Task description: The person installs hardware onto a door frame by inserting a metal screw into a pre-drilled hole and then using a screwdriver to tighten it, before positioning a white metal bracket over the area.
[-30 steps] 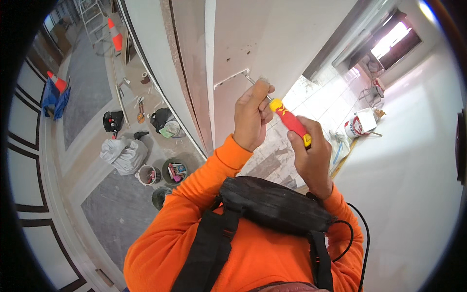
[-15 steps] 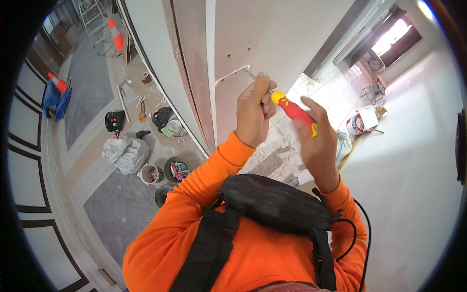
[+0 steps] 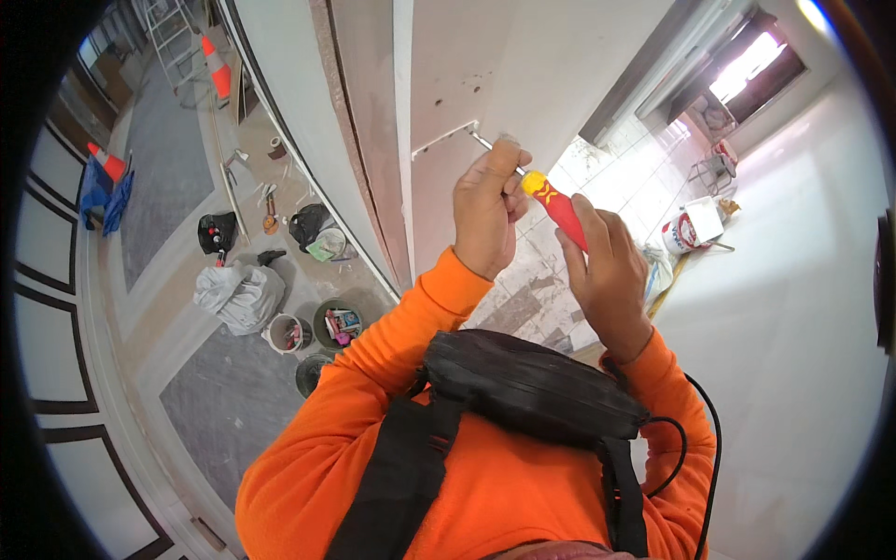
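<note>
A screwdriver with a red and yellow handle (image 3: 554, 205) slants toward a pale upright panel (image 3: 504, 65), its tip at a light strip (image 3: 439, 140) with small dark holes nearby. My left hand (image 3: 485, 210) has thumb and fingers closed round the metal shaft near the tip, partly hiding it. My right hand (image 3: 607, 275) is wrapped round the back of the handle, hiding its end. What the tip engages is too small to make out.
Left: ladder (image 3: 168, 42), cones (image 3: 215, 65), bags (image 3: 238, 299), buckets (image 3: 285, 331) and tools (image 3: 269, 210) on the floor beyond a door edge. Right: tiled floor (image 3: 532, 275), white tub (image 3: 679, 233), metal frame (image 3: 711, 175), white wall (image 3: 793, 317).
My right hand has shifted and re-gripped the handle: its fingers lifted half a second ago and now close on it again. My left hand stays on the shaft, slightly higher in view.
</note>
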The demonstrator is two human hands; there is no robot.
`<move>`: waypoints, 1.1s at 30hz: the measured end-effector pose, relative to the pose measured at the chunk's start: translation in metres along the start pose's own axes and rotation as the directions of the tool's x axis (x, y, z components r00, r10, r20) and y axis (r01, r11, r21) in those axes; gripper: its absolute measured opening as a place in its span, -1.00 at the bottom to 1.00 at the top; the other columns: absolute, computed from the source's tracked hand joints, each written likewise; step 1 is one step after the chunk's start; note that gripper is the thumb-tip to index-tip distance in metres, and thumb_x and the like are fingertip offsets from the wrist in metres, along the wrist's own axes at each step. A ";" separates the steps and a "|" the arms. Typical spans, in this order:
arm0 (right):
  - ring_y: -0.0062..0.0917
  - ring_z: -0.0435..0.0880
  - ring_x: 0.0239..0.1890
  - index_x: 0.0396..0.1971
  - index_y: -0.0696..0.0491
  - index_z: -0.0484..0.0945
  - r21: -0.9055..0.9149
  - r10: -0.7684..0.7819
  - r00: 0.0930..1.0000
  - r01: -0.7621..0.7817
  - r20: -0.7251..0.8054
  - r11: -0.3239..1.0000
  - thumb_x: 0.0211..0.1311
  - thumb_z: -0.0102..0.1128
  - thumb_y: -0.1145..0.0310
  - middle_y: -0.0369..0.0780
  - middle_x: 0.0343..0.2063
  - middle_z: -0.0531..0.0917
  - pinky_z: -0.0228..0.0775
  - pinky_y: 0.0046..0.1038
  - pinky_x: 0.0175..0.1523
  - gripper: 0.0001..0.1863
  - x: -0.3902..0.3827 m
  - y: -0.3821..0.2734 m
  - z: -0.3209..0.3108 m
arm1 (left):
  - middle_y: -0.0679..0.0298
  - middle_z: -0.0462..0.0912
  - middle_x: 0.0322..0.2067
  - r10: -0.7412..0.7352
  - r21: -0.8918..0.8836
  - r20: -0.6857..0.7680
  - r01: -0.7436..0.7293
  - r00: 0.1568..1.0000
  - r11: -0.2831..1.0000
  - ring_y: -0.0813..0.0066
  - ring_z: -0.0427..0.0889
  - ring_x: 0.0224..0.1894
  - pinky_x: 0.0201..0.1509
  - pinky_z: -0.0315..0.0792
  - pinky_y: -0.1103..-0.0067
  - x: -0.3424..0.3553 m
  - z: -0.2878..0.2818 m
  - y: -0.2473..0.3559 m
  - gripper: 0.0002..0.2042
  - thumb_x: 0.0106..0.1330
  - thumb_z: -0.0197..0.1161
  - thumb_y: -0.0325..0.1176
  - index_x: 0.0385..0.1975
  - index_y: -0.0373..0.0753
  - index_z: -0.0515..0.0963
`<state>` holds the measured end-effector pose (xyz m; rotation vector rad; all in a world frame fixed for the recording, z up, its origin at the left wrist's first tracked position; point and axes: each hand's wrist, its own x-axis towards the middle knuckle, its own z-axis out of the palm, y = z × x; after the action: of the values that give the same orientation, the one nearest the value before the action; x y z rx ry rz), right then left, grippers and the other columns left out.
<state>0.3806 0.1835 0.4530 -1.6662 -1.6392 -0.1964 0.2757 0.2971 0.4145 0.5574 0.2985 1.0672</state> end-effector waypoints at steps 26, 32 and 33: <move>-0.45 0.62 -0.34 -0.04 0.12 0.50 0.710 0.309 0.747 -0.661 0.589 0.243 0.16 0.33 0.38 -0.18 -0.37 0.56 0.49 -0.46 -0.28 -0.63 0.003 0.014 -0.015 | 0.55 0.24 -0.65 -0.011 0.044 0.023 0.010 1.000 0.999 0.79 0.16 -0.63 -0.57 0.08 0.75 0.006 -0.003 0.003 -0.74 0.42 0.19 -0.17 -0.30 -0.27 0.53; -0.53 0.58 -0.41 -0.05 0.12 0.47 0.187 0.243 0.968 -0.250 0.061 0.950 0.23 0.29 0.39 -0.21 -0.39 0.57 0.44 -0.50 -0.37 -0.67 -0.009 -0.017 0.005 | 0.56 0.25 -0.64 0.005 0.023 -0.002 -0.005 1.000 1.000 0.79 0.17 -0.63 -0.56 0.10 0.76 0.005 -0.002 0.001 -0.74 0.41 0.19 -0.15 -0.31 -0.25 0.53; -0.50 0.60 -0.38 -0.04 0.11 0.47 0.349 0.407 0.900 -0.436 0.155 0.830 0.21 0.30 0.40 -0.20 -0.35 0.58 0.45 -0.48 -0.37 -0.66 -0.008 -0.017 0.006 | 0.56 0.25 -0.64 -0.012 0.028 0.021 0.012 1.000 1.000 0.79 0.17 -0.63 -0.56 0.10 0.76 0.004 -0.003 0.001 -0.74 0.41 0.19 -0.15 -0.31 -0.25 0.53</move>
<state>0.3609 0.1786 0.4508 -1.6928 -1.2164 0.3871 0.2751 0.3018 0.4131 0.5908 0.2986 1.0465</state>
